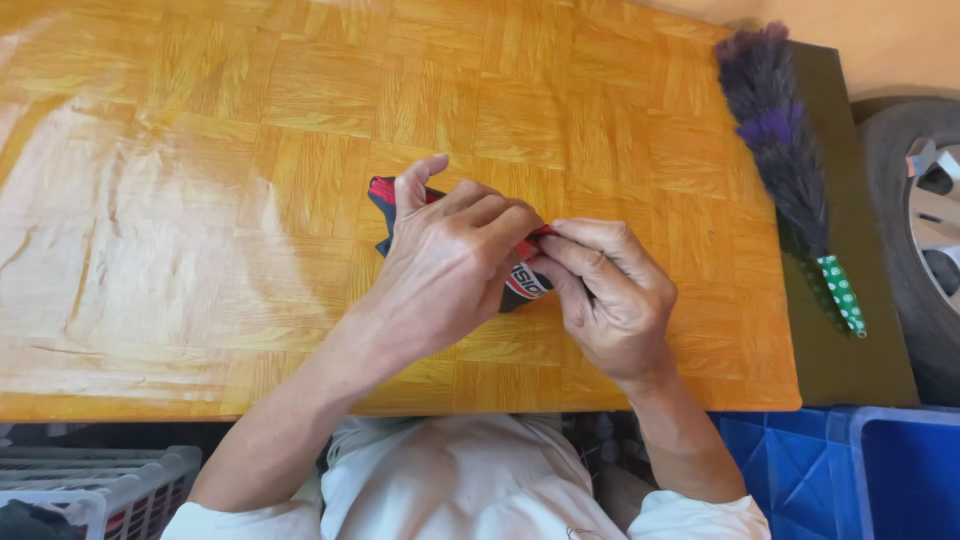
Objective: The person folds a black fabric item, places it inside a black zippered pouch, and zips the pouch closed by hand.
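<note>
Head view: left hand [450,265] and right hand [605,295] both pinched a small dark cloth piece with red trim [520,280], mid orange wood-pattern table [200,200]. White slatted basket [100,485] sat lower left, contents unclear; blue plastic crates [850,470] lower right. Purple feather duster [785,150] lay off the table's right edge; wide bare tabletop left.

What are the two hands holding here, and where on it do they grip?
Both the left hand and the right hand pinch a small dark cloth with red trim at its red edge, over the table.
</note>
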